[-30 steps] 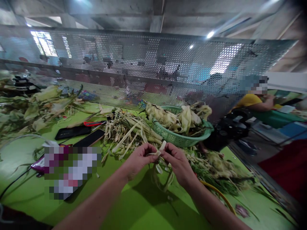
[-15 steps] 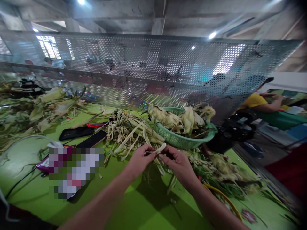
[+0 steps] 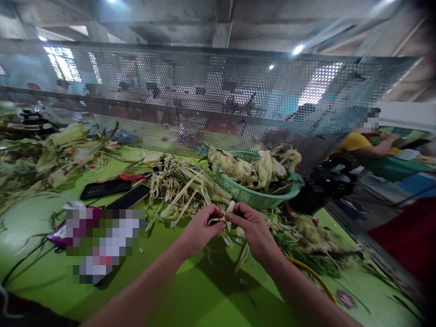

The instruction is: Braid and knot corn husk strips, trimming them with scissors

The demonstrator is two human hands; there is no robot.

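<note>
My left hand (image 3: 200, 229) and my right hand (image 3: 252, 229) meet above the green table (image 3: 190, 295), both pinched on the same pale corn husk strip (image 3: 227, 213). Loose ends of the strip hang down between my hands. Just beyond my fingers lies a pile of torn husk strips (image 3: 184, 188). Behind that stands a green plastic basket (image 3: 252, 195) filled with husks.
Two dark phones (image 3: 117, 190) and a red-handled tool (image 3: 134, 176) lie left of the pile. Whole corn husks (image 3: 57, 150) heap at the far left. A perforated metal screen (image 3: 204, 100) closes the table's back. More husk scraps (image 3: 316, 240) and a yellow cord (image 3: 313, 277) lie right. Another person (image 3: 361, 141) sits far right.
My hands stay joined on the strip; they shifted slightly back toward me after reaching a little farther out half a second ago. The view swayed slightly.
</note>
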